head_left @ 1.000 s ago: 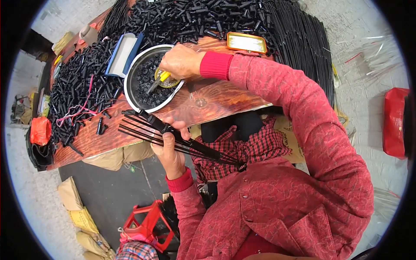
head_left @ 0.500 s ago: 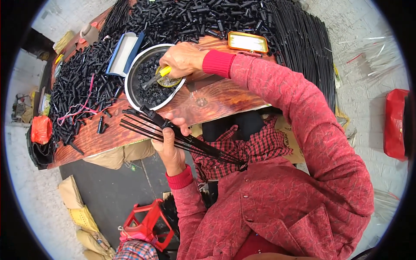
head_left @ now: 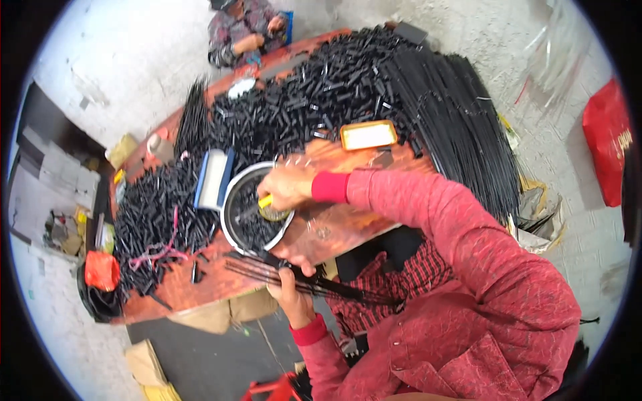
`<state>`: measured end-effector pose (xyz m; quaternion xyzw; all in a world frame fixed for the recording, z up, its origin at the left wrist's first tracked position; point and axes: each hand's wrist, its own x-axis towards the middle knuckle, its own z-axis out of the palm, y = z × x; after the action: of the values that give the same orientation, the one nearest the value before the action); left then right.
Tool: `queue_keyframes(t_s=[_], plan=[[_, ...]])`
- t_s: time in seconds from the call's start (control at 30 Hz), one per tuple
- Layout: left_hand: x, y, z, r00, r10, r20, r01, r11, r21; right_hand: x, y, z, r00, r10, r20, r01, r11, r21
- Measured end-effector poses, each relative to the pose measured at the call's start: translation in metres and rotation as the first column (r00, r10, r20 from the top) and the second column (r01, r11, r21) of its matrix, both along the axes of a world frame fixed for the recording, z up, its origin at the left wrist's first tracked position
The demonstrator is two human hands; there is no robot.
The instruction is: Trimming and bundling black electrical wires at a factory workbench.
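At the bench's [head_left: 348, 230] near edge, the left hand [head_left: 292, 302] is clamping a bundle of thin black rods [head_left: 314, 286] while the right hand [head_left: 289, 188] is gripping a yellow-handled tool [head_left: 266, 201] over the metal bowl [head_left: 235, 200]; heaps of black tubes [head_left: 321, 100] are lying unworked behind.

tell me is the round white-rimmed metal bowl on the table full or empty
Partly filled: the round white-rimmed metal bowl has small black pieces across its bottom, while its inner wall still shows bare. The right hand reaches over it.

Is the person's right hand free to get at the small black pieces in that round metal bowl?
Probably yes. The right hand hovers right over the open metal bowl, holding a yellow-handled tool, and nothing covers the black pieces.
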<state>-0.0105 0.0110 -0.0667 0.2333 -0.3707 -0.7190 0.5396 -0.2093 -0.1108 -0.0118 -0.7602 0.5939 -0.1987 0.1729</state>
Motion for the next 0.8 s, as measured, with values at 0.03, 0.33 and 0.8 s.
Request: queue_keyframes(t_s=[0.03, 0.33, 0.8], plan=[[0.001, 0.003, 0.003, 1.000, 0.000, 0.003, 0.000, 1.000, -0.004, 0.003, -0.005, -0.010, 1.000, 0.004, 0.028, -0.004, 1.000, -0.019], [-0.010, 0.006, 0.011, 0.999, -0.022, -0.038, 0.021, 1.000, -0.016, -0.001, 0.000, -0.015, 0.987, -0.072, 0.146, 0.076, 0.997, -0.021], [-0.031, 0.017, 0.028, 0.996, -0.040, 0.074, 0.049, 0.992, -0.120, -0.039, 0.095, 0.013, 0.128, -0.175, 0.976, -0.531, 0.819, 0.216]])
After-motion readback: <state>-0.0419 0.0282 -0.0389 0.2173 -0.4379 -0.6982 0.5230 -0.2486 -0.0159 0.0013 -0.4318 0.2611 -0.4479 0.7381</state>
